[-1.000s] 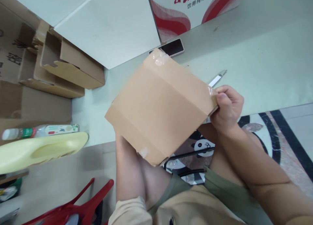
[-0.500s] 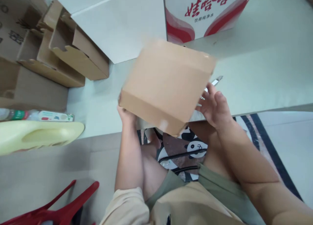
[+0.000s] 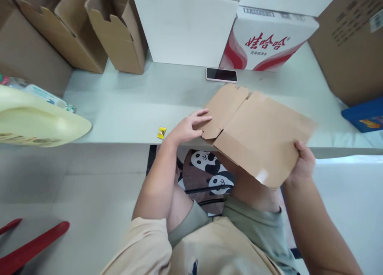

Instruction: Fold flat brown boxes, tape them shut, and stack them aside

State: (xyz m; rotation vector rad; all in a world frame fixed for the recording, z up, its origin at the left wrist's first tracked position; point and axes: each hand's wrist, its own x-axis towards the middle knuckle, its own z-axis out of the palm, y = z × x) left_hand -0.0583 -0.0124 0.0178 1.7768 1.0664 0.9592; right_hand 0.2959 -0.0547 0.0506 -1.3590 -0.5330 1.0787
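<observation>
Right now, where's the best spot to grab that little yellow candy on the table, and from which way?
Pinch the yellow candy across its short sides, coming straight down from above. It lies flat near the front edge of the table, clear of the cardboard box, so nothing blocks the way. The left hand is closest, though it rests on the box flap; the right hand holds the box's corner.

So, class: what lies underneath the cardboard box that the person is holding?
Under the cardboard box show the table edge and a panda-print cloth; the rest beneath is hidden.

Pale table with phone, candy, boxes.
</observation>
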